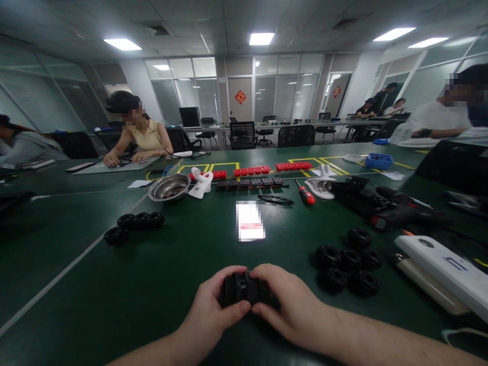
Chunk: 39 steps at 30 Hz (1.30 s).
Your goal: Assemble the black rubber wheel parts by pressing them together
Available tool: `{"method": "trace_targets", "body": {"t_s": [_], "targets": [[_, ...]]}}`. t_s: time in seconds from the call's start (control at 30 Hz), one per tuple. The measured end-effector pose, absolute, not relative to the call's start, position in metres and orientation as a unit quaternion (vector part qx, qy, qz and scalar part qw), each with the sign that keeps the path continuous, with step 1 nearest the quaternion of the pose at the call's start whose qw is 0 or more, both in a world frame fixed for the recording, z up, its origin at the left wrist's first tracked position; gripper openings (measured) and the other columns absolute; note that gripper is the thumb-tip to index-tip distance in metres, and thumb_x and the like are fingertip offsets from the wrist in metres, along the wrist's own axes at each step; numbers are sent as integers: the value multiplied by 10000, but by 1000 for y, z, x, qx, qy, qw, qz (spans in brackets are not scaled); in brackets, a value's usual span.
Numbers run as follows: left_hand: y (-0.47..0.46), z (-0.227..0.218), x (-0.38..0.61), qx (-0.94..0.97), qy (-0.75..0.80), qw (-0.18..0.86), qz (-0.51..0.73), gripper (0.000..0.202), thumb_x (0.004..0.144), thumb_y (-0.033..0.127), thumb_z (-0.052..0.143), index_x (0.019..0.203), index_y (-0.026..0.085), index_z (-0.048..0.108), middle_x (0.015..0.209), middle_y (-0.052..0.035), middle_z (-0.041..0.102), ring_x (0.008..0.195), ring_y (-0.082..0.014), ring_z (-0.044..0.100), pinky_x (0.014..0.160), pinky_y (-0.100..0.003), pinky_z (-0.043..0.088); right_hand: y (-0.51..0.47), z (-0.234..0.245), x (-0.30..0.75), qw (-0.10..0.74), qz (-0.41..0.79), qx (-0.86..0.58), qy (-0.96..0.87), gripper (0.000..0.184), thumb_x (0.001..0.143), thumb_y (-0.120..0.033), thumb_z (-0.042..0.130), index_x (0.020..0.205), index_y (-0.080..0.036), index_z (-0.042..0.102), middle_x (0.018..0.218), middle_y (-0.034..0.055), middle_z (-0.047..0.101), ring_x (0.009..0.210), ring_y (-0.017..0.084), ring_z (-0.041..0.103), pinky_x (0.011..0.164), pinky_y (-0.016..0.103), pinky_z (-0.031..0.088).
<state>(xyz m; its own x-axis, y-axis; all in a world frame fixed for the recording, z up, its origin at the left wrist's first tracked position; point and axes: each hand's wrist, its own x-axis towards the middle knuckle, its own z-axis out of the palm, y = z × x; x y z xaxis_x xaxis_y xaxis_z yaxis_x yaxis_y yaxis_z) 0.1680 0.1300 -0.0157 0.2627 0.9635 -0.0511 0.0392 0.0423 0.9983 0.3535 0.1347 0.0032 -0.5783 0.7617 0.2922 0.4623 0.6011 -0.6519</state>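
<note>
Both hands hold one black ribbed plastic fitting [247, 288] just above the green table, at the bottom middle of the head view. My left hand [213, 300] is closed around its left end, thumb below and fingers on top. Round the right end my right hand [282, 297] is closed in the same way. The fingers hide part of each end. To the right lie several black round fittings [349, 259] with open centres. More black fittings [141, 220], some side by side in a row, sit on the left.
Beyond my hands lies a bright phone [250, 221]. Farther back are a metal bowl [170, 187], red trays [251, 171], a black strip [251, 184], a screwdriver [306, 194] and a blue bin [378, 161]. Black power tools [400, 208] and a white device [446, 267] stand right. A co-worker [143, 132] sits across.
</note>
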Motion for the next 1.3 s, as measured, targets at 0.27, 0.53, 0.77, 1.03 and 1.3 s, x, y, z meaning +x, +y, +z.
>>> {"method": "trace_targets", "body": {"t_s": [0.27, 0.53, 0.77, 1.03, 1.3], "targets": [[129, -16, 170, 549, 437, 588, 403, 412, 584, 241, 693, 968, 218, 545, 957, -26, 614, 908, -201, 559, 789, -285, 437, 137, 2, 353, 274, 326, -421, -801, 306, 754, -312, 550, 1018, -191, 454, 854, 29, 575, 689, 153, 544, 588, 264, 443], [131, -15, 169, 532, 431, 593, 424, 398, 582, 306, 686, 948, 206, 565, 929, -33, 614, 885, -212, 559, 773, -300, 443, 136, -1, 356, 308, 155, -335, -877, 379, 744, -360, 567, 1055, -183, 440, 1039, 99, 526, 875, 213, 501, 728, 334, 419], [128, -14, 169, 533, 415, 624, 393, 458, 572, 315, 698, 992, 214, 546, 974, -46, 622, 923, -221, 559, 800, -315, 429, 142, -3, 353, 279, 348, -404, -799, 262, 835, -399, 403, 786, -168, 516, 675, 3, 535, 598, 131, 495, 530, 237, 406], [134, -15, 167, 548, 433, 594, 400, 462, 549, 372, 696, 950, 176, 574, 920, -61, 616, 883, -239, 556, 786, -337, 428, 138, 1, 356, 307, 73, -286, -905, 297, 820, -378, 465, 1011, -152, 481, 955, 106, 578, 829, 208, 516, 720, 340, 412], [125, -13, 167, 555, 421, 596, 400, 432, 591, 273, 691, 996, 229, 548, 959, -33, 619, 884, -211, 570, 768, -301, 445, 139, -1, 354, 264, 332, -403, -811, 286, 825, -448, 392, 807, -176, 480, 648, -10, 531, 548, 120, 488, 489, 222, 376]]}}
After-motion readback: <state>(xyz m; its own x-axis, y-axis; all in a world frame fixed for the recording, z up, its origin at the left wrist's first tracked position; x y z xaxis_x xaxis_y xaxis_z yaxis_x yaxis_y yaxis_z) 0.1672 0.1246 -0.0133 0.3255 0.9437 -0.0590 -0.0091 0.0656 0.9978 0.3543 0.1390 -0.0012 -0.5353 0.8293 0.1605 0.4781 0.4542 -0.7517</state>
